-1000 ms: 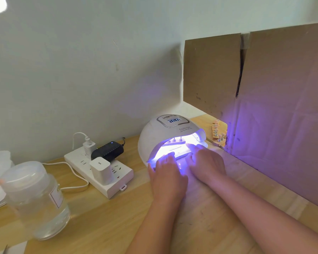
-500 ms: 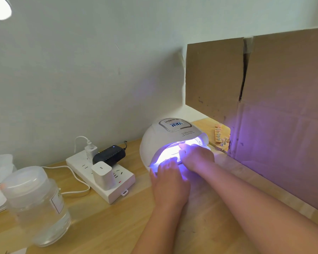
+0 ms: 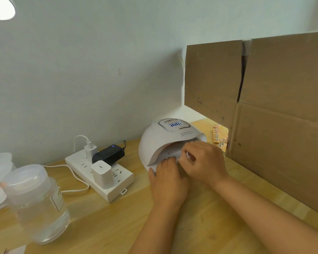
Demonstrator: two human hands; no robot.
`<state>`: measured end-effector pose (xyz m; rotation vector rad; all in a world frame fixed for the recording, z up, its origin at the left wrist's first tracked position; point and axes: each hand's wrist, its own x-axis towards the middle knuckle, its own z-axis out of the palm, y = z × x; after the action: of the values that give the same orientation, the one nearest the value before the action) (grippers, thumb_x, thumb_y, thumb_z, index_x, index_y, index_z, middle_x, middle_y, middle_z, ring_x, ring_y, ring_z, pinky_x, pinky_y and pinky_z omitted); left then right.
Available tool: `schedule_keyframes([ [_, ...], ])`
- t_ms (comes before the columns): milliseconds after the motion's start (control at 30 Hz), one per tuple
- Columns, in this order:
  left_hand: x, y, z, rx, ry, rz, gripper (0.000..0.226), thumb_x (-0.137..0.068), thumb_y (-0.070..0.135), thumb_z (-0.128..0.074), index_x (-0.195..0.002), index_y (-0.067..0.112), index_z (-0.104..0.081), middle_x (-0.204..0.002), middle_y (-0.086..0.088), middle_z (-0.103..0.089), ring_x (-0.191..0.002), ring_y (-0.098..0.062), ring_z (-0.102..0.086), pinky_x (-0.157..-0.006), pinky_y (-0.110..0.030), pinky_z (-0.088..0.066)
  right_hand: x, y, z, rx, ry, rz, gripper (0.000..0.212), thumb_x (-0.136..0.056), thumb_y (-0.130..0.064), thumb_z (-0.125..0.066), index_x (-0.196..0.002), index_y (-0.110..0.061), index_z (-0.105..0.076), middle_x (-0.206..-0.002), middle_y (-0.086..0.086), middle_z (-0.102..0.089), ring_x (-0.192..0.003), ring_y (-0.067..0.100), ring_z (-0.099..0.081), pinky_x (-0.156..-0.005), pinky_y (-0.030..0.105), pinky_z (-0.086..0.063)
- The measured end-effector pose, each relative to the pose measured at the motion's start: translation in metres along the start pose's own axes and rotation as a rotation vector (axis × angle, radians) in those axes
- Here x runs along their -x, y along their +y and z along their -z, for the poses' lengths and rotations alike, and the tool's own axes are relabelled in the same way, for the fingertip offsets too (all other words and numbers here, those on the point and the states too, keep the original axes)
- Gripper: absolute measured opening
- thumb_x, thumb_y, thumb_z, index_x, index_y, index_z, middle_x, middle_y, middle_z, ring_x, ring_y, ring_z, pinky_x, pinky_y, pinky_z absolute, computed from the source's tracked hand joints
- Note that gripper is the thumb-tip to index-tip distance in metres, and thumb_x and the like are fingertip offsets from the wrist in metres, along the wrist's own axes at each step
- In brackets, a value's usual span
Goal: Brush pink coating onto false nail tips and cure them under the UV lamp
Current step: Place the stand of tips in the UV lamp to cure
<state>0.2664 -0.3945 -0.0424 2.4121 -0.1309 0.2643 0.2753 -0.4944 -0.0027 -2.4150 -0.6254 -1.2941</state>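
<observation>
At nine o'clock on the desk (image 3: pixel 103 224) stands a clear lidded jar (image 3: pixel 36 204) holding clear liquid. The white UV lamp (image 3: pixel 170 138) sits at centre, no glow in its mouth. At three o'clock from it, a wooden strip of nail tips (image 3: pixel 218 136) rests by the cardboard (image 3: pixel 264 114). The left hand (image 3: pixel 168 182) lies flat at the lamp's opening, fingers together. The right hand (image 3: pixel 204 162) curls there, fingers pinching something pale; what it is, I cannot tell.
</observation>
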Motion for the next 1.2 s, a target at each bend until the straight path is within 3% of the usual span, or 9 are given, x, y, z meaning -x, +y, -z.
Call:
schedule_keyframes([
  [100,0.001,0.0,0.001,-0.017,-0.003,-0.003,0.041,-0.083,0.009,-0.037,-0.123,0.017,-0.043,-0.126,0.003,-0.047,-0.125,-0.014,-0.035,-0.114,-0.042,-0.007,-0.03,0.001,0.001,-0.042,0.007,-0.089,0.024,-0.079,-0.023,-0.044,-0.075,-0.011,-0.064,-0.054,-0.011,-0.042,-0.052,0.011,-0.04,-0.044,0.02,-0.019],
  [167,0.002,-0.001,0.002,-0.032,-0.003,-0.011,0.049,-0.083,0.008,-0.037,-0.132,0.017,-0.037,-0.134,0.003,-0.042,-0.129,-0.013,-0.029,-0.114,-0.041,-0.006,-0.049,0.004,-0.005,-0.034,-0.177,-0.227,0.03,-0.087,-0.02,-0.042,-0.11,-0.018,-0.062,-0.069,-0.013,-0.045,-0.067,0.013,-0.044,-0.05,0.025,-0.025],
  [233,0.002,-0.001,0.002,-0.034,-0.002,-0.013,0.053,-0.083,0.008,-0.037,-0.135,0.017,-0.034,-0.137,0.003,-0.039,-0.131,-0.012,-0.027,-0.114,-0.04,-0.005,-0.063,0.01,-0.012,-0.021,-0.408,-0.324,0.042,-0.093,-0.02,-0.037,-0.133,-0.028,-0.046,-0.091,-0.009,-0.058,-0.087,0.017,-0.051,-0.061,0.025,-0.032],
  [300,0.002,0.0,0.003,-0.024,-0.003,-0.012,0.054,-0.083,0.008,-0.037,-0.136,0.018,-0.033,-0.138,0.003,-0.039,-0.132,-0.012,-0.027,-0.115,-0.04,-0.004,-0.074,0.013,-0.017,0.001,-0.554,-0.394,0.044,-0.096,-0.023,-0.033,-0.139,-0.034,-0.038,-0.13,-0.002,-0.054,-0.116,0.022,-0.048,-0.08,0.027,-0.037],
  [367,0.002,0.0,0.003,-0.014,-0.002,-0.012,0.054,-0.084,0.007,-0.037,-0.137,0.018,-0.032,-0.138,0.003,-0.038,-0.132,-0.012,-0.026,-0.114,-0.04,-0.002,-0.084,0.015,-0.02,0.024,-0.665,-0.442,0.045,-0.097,-0.024,-0.029,-0.14,-0.037,-0.033,-0.145,-0.004,-0.039,-0.129,0.022,-0.039,-0.093,0.028,-0.035],
  [533,0.002,-0.001,0.004,0.007,-0.008,0.0,0.056,-0.084,0.007,-0.037,-0.138,0.02,-0.031,-0.138,0.003,-0.037,-0.133,-0.011,-0.024,-0.114,-0.038,0.001,-0.098,0.017,-0.016,0.065,-0.844,-0.447,0.048,-0.097,-0.019,-0.024,-0.143,-0.035,-0.03,-0.152,-0.006,-0.027,-0.136,0.021,-0.029,-0.104,0.031,-0.028],
  [700,0.003,0.0,0.004,0.009,-0.007,-0.004,0.055,-0.084,0.007,-0.037,-0.138,0.02,-0.031,-0.138,0.003,-0.037,-0.133,-0.011,-0.024,-0.114,-0.038,0.001,-0.106,0.011,-0.012,0.103,-0.916,-0.423,0.044,-0.097,-0.013,-0.028,-0.137,-0.024,-0.042,-0.146,-0.002,-0.038,-0.13,0.024,-0.036,-0.102,0.03,-0.031],
  [1067,0.002,0.0,0.004,0.013,-0.002,-0.011,0.057,-0.084,0.006,-0.037,-0.139,0.02,-0.03,-0.14,0.004,-0.037,-0.133,-0.01,-0.023,-0.114,-0.038,0.002,-0.098,0.014,-0.018,0.073,-0.847,-0.436,0.045,-0.097,-0.014,-0.029,-0.138,-0.027,-0.04,-0.146,-0.001,-0.038,-0.13,0.023,-0.037,-0.101,0.029,-0.032],
  [1200,0.001,-0.002,0.004,-0.005,-0.001,-0.011,0.054,-0.082,0.007,-0.04,-0.135,0.02,-0.035,-0.13,0.003,-0.045,-0.131,-0.011,-0.029,-0.113,-0.035,-0.003,-0.098,0.014,-0.019,0.09,-0.827,-0.438,0.042,-0.098,-0.016,-0.029,-0.136,-0.029,-0.043,-0.144,-0.004,-0.041,-0.127,0.021,-0.039,-0.095,0.026,-0.033],
])
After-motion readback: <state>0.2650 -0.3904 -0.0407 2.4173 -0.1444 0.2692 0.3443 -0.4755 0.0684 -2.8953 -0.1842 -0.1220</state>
